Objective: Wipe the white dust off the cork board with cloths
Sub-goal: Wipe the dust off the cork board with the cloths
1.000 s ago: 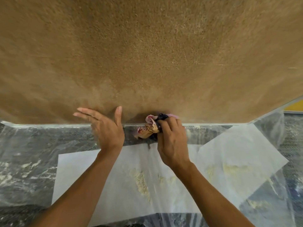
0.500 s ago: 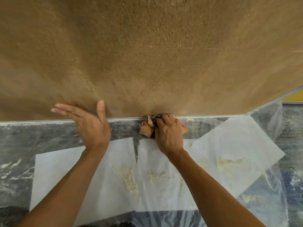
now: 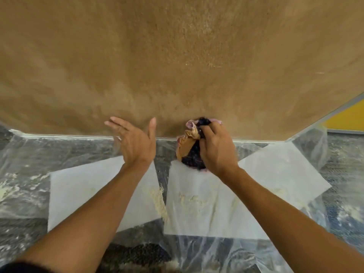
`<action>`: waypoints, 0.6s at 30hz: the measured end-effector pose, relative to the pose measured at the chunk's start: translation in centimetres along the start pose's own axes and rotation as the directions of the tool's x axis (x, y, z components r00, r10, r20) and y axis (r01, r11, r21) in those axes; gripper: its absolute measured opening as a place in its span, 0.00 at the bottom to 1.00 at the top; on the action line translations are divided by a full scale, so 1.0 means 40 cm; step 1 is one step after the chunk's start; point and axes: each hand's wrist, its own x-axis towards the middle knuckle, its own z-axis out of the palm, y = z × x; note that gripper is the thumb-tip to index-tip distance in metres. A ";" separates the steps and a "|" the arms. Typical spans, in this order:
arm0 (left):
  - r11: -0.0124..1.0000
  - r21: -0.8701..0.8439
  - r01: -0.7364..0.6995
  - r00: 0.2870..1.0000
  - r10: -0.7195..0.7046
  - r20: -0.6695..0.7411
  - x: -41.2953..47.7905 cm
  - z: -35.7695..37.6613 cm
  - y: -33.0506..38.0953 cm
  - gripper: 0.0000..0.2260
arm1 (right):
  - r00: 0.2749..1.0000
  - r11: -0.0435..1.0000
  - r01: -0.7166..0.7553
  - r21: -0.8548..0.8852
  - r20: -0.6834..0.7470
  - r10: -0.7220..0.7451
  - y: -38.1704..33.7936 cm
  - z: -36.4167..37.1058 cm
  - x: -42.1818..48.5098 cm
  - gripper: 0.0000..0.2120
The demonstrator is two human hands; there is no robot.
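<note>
A big brown cork board (image 3: 177, 56) fills the upper part of the head view, its pale bottom edge running across the middle. My right hand (image 3: 216, 150) grips a bunched cloth (image 3: 189, 148), dark with tan and pink patches, at the board's bottom edge. The cloth hangs partly below that edge. My left hand (image 3: 136, 142) is beside it to the left, fingers straight and spread, palm turned toward the board near its lower edge; whether it touches the board is unclear.
Clear plastic sheeting (image 3: 39, 154) covers the floor below the board. Two white paper sheets (image 3: 275, 174) lie on it, with pale dust crumbs (image 3: 157, 201) scattered over them. A yellow panel (image 3: 348, 119) shows at the right past the board's corner.
My right hand has lifted the cloth a little and more of it now hangs loose below the board's edge. My left hand has come away from lying flat and has shifted right.
</note>
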 end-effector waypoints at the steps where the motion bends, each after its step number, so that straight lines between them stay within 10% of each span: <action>1: 1.000 0.007 0.000 1.000 0.000 -0.016 -0.001 0.010 -0.005 0.52 | 1.000 1.000 -0.019 0.013 -0.004 0.019 0.004 -0.001 -0.006 0.17; 18: 0.895 0.320 -0.312 0.900 0.386 -0.202 -0.013 -0.018 -0.140 0.30 | 0.973 0.960 0.210 -0.188 -0.052 -0.223 -0.153 0.243 0.074 0.16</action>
